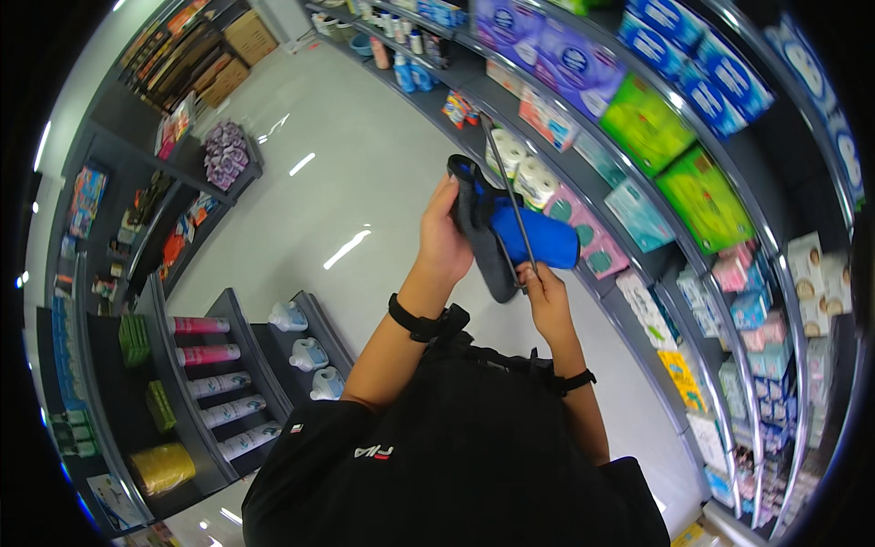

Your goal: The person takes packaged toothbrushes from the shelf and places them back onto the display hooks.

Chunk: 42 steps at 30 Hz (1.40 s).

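My left hand [446, 229] holds a dark grey and blue fabric item [536, 232] by its grey side, thumb near the upper end. The item looks padded, with a long grey panel and a blue part sticking out to the right; its exact kind cannot be told. My right hand [547, 297] pinches the lower end of a thin dark strip [509, 181] at the item's lower edge. That strip runs up across the blue part, beyond the item's top. Both hands are raised in front of my chest, over the aisle floor.
Shelves on the right carry toilet rolls [534, 179], purple packs [574, 61] and green packs [707, 198]. On the left, shelves hold pink and white cylinders [208, 354], light-blue jugs [307, 354] and a yellow roll [163, 469]. Cardboard boxes [224, 82] stand at the far upper left. A glossy floor [307, 205] runs between.
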{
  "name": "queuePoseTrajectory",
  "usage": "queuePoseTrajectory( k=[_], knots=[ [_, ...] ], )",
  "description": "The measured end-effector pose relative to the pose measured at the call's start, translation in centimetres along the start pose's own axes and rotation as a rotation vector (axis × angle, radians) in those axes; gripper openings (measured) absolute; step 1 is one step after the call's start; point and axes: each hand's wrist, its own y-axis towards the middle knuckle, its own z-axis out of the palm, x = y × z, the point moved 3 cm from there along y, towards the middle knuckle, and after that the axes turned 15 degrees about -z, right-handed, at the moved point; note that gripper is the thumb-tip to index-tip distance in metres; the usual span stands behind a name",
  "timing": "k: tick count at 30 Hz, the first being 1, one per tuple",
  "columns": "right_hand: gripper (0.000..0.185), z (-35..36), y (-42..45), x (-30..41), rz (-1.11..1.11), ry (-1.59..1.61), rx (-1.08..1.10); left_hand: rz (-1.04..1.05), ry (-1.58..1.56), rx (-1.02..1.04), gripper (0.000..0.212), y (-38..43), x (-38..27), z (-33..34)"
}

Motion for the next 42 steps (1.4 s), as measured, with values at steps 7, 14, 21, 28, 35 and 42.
queuePoseTrajectory(
  k=[7, 14, 21, 28, 35, 42],
  knots=[
    [0.022, 7.6, 5.0, 1.0, 0.035, -0.002, 0.165, 0.177, 0.041, -0.031, 0.021, -0.4, -11.0, -3.3],
    [0.018, 13.1, 13.9, -0.8, -0.012, 0.191, 0.28, 0.271, -0.055, -0.293, 0.017, 5.7, -10.5, -8.3],
    [0.014, 20.6, 28.4, -2.3, -0.121, 0.144, 0.197, 0.436, 0.405, -0.421, 0.023, 12.3, -15.8, -9.8],
    [0.039, 27.0, 38.7, -0.7, -0.295, 0.173, 0.156, 0.569, 0.594, -0.65, 0.024, 18.2, -21.3, -11.1],
    [0.036, 29.5, 46.0, -5.1, -0.171, 0.446, -0.011, 0.336, 0.415, -0.491, 0.024, 27.2, -24.7, -13.1],
    [0.055, 31.5, 54.2, -6.3, -0.398, 0.196, -0.114, 0.057, 0.511, -0.251, 0.022, 38.8, -31.2, -14.8]
  ],
)
